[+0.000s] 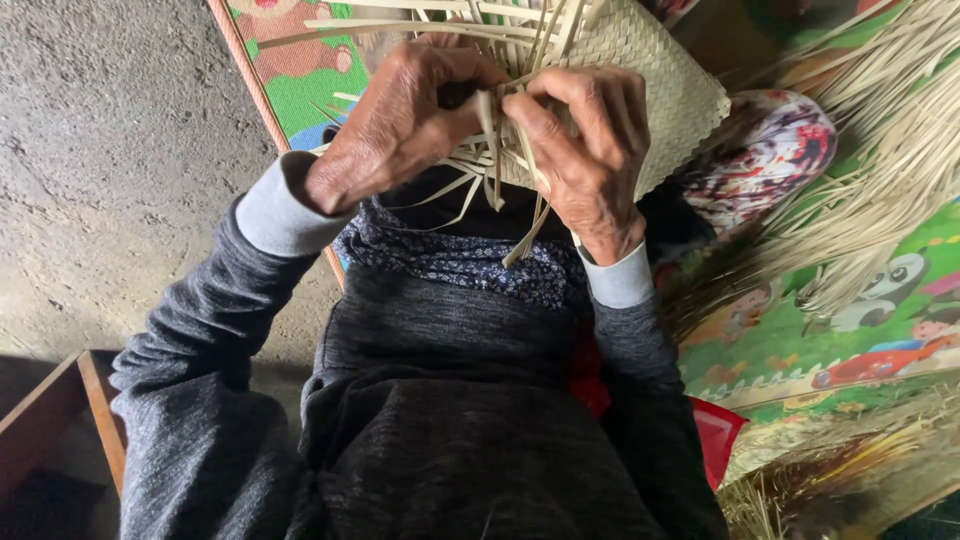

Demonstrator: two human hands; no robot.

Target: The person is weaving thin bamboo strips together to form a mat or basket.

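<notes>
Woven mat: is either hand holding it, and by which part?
Both. The left hand and right hand pinch loose strips at the unfinished edge of the woven mat.

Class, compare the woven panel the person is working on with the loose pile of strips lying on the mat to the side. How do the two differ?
The woven panel has its strips interlaced into a tight, flat checked surface; the loose pile of strips lies unwoven, fanned and tangled. The panel is held up at its unfinished edge by the left hand and right hand; the pile rests untouched on the colourful mat. Both are the same pale straw colour.
</notes>
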